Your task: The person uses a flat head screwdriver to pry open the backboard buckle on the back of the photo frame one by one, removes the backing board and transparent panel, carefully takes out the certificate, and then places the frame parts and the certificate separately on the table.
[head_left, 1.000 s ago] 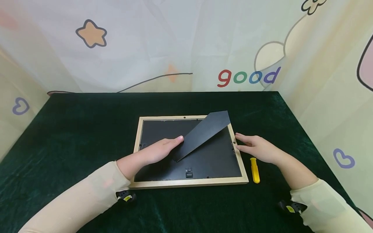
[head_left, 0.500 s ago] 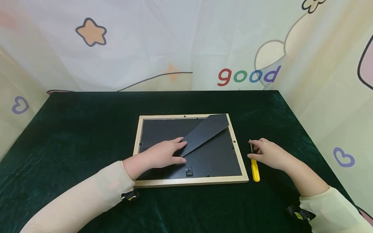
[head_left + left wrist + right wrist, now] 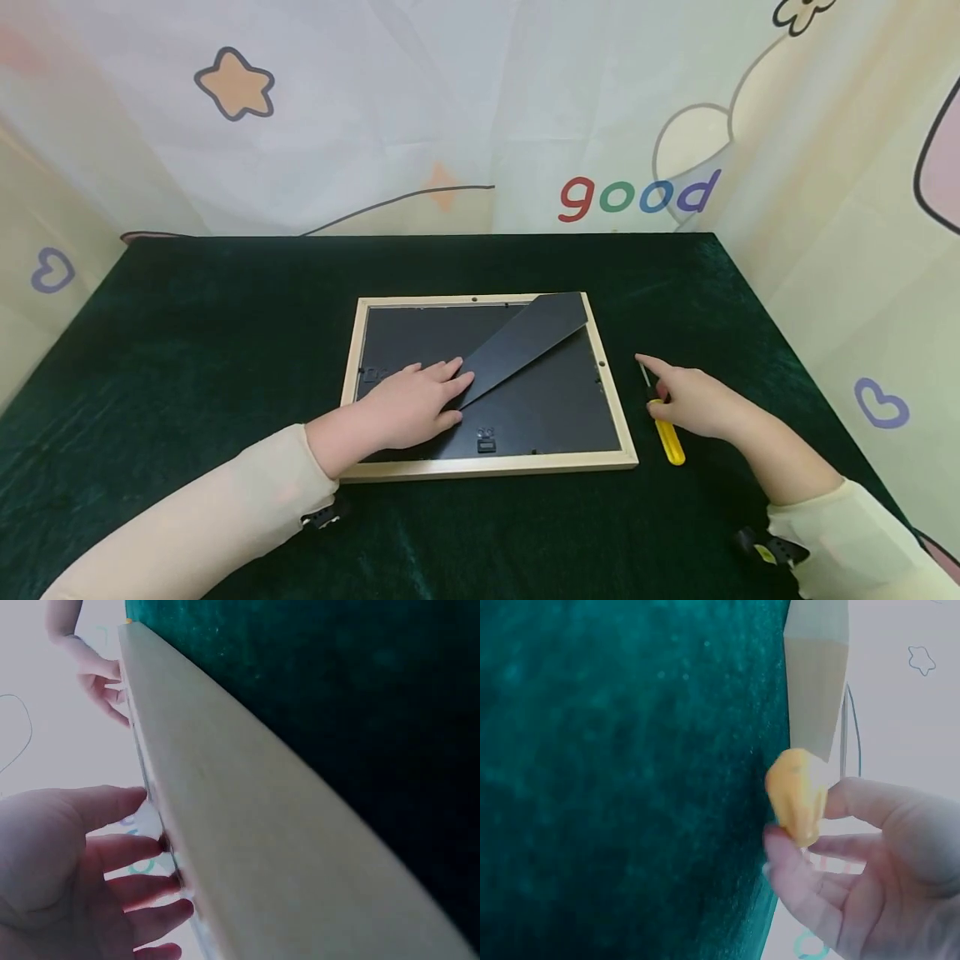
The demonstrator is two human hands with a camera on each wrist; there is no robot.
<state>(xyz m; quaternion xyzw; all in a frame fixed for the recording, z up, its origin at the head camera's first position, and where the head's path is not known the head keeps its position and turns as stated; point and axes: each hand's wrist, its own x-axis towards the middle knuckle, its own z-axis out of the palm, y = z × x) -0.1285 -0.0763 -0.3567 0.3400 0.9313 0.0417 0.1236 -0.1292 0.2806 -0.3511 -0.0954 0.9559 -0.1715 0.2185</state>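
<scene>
A picture frame of pale wood lies face down, its black backing upward. Across the backing slants a black stand leg, reaching the frame's far right corner. My left hand rests on the backing with fingers spread, their tips at the leg's lower end. In the left wrist view the fingers look straight or lightly bent. My right hand pinches a screwdriver beside the frame's right edge. Its yellow handle sits between thumb and fingers in the right wrist view. The thin shaft points away from me.
Dark green cloth covers the table under the frame. A pale printed curtain stands behind the table and along both sides. A small metal hanger sits on the backing near the front edge.
My right hand has left the frame's right edge and taken the screwdriver, whose handle end swung right. The stand leg came down at the far corner. My left hand's fingers spread out.
</scene>
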